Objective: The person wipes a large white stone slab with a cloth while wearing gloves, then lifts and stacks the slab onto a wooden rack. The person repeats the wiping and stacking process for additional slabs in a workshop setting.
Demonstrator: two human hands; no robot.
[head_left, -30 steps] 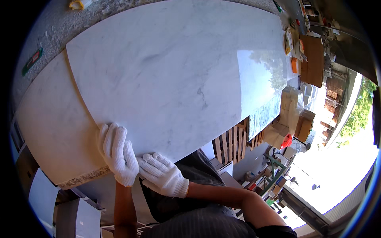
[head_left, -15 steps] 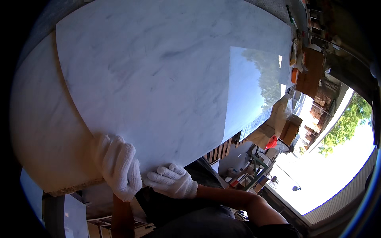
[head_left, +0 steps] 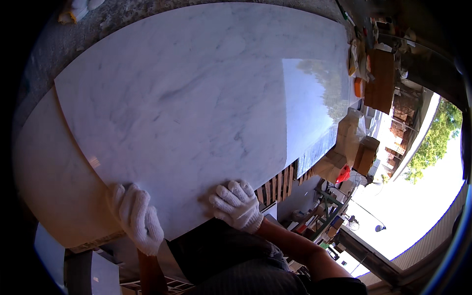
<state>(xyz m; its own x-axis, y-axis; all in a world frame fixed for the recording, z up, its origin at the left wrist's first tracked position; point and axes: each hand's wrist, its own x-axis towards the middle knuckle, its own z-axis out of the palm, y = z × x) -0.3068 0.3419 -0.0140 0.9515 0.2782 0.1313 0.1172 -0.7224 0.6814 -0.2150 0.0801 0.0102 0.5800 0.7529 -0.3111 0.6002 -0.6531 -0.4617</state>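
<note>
While L hand (head_left: 136,218) touches slab (head_left: 196,113) edge, grip unclear, R hand (head_left: 238,206) rests atop, unclenched.

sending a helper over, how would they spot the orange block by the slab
Find the large white veined slab, then its right end. Between that and the brown box is a small block, bright orange against the box's dull brown.

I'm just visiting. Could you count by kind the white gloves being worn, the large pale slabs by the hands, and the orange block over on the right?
Worn white gloves: 2
Large pale slabs, upper slab and lower slab: 2
Orange block: 1
Total: 5
</note>
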